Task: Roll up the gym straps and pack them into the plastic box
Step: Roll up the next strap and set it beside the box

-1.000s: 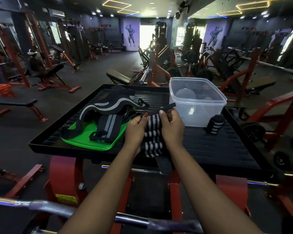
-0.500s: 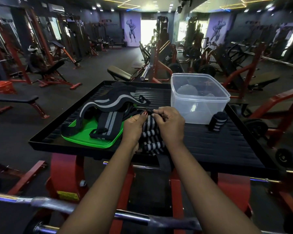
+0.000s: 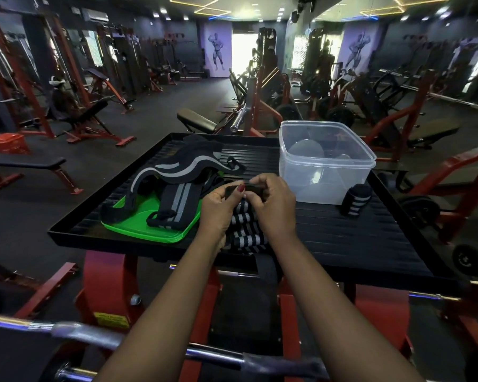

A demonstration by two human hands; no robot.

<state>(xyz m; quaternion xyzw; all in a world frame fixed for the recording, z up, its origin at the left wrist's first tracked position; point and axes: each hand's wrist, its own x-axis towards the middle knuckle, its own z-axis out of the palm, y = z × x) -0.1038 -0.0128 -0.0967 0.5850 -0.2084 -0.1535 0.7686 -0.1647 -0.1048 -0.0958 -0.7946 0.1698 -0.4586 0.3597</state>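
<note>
Gym desk [image 3: 342,238], near edge: pinching striped strap [image 3: 243,232] end with left hand [image 3: 218,208] and right hand [image 3: 275,208], fingers [image 3: 265,181] curled tight, starting a small roll.

Both hands, left hand [image 3: 218,205] and right hand [image 3: 273,205], pinch the striped strap [image 3: 242,230] on the black tray [image 3: 356,235], the plastic box [image 3: 326,161] at 1 o'clock.

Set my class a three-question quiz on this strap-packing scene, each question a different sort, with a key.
1. True or false: the rolled strap stands inside the plastic box.
2. What lies under the loose straps? A) green lid B) towel C) dumbbell
3. What do the left hand and right hand hold between them?
Key: 1 false, it stands on the tray beside the box; 2 A; 3 the striped strap.
</note>
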